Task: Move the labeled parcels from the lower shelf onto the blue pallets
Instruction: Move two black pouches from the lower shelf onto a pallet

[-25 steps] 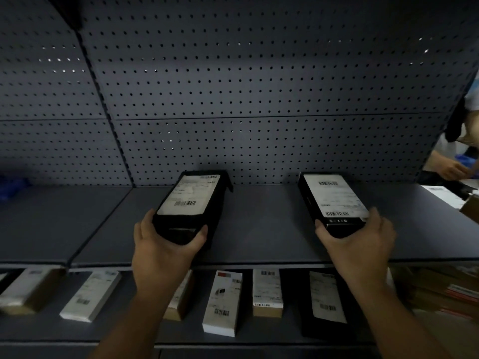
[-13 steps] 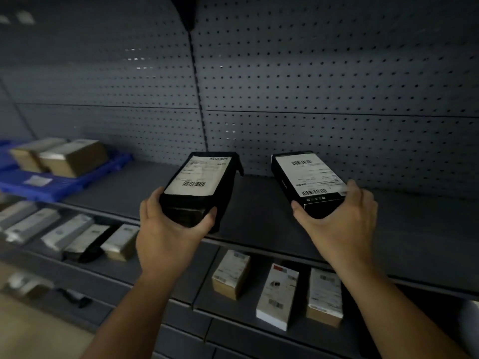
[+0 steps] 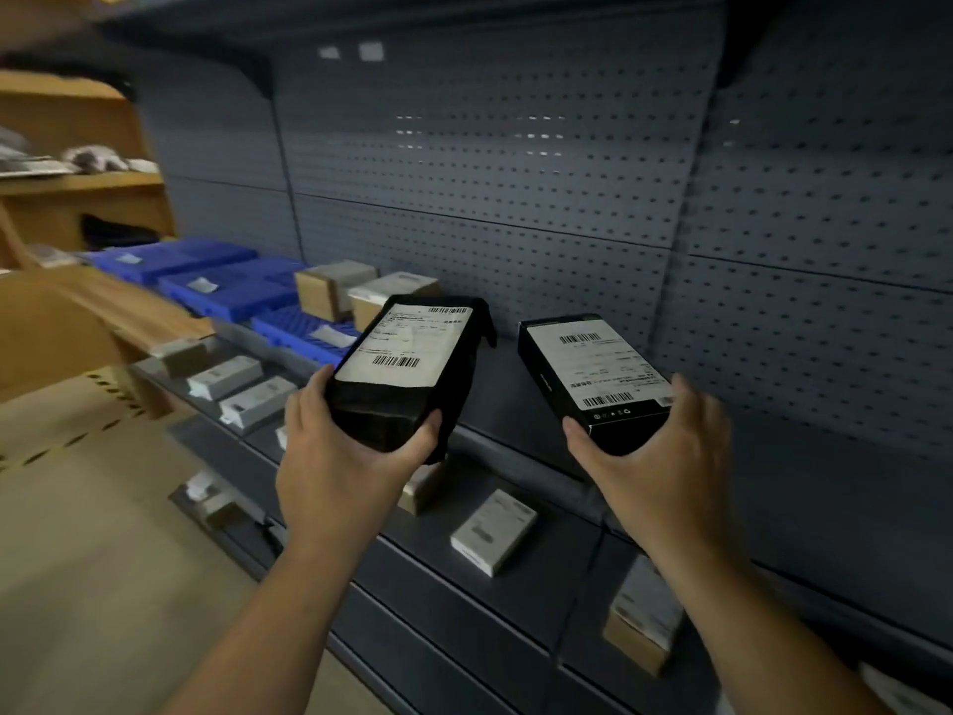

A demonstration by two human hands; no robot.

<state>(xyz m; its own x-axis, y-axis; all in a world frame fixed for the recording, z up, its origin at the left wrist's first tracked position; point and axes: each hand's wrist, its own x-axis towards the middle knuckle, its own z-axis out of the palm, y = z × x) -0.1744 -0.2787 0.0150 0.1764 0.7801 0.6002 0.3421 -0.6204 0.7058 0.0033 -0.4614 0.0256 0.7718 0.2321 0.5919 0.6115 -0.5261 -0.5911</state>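
Both black parcels [image 3: 407, 374], white barcoded labels [image 3: 601, 366]

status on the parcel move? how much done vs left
Done: two brown parcels already sit on the blue pallets at far left. In hand: the left hand has a grip on a black wrapped parcel, and the right hand on a black boxed parcel; neither is on a pallet yet. Left: several labeled parcels on the lower shelf, such as a white box. Early days.
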